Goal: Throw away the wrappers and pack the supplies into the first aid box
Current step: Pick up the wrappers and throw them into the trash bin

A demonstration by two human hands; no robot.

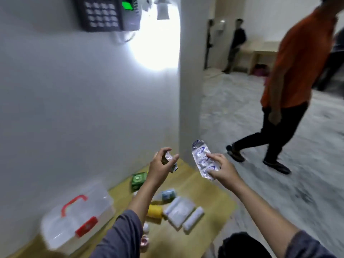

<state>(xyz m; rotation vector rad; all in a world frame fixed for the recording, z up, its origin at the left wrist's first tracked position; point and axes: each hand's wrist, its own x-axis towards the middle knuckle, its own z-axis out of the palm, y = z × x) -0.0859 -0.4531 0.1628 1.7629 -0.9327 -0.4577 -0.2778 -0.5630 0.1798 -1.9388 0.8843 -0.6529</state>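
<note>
Both hands are raised above a low wooden table (pixel 197 183) set against a white wall (pixel 74 99). A small crumpled wrapper (pixel 170 158) is pinched in the left hand (pixel 160 170), with the fingers (pixel 161 151) curled over its top and the thumb pressed against its right side; the grip is closed around it. A longer clear wrapper with blue print (pixel 202 161) is held upright in the right hand (pixel 223 170): the index fingertip is laid on its face, the thumb is placed lower at its bottom end, and the other fingers are loosely bent behind it. The 2 wrappers are kept apart, neither touching the other.

The first aid box (pixel 74 218), clear plastic with a red handle and red latch, is seen closed near the table's left edge, by the wall. A green box (pixel 138 180) is placed at the far edge by the wall. Toward the middle of the table, a yellow roll (pixel 154 211), a flat white packet (pixel 179 211) and a white roll (pixel 193 218) are laid just beside one another; details are blurred. A person in an orange shirt (pixel 297 62) is seen on the floor to the right.
</note>
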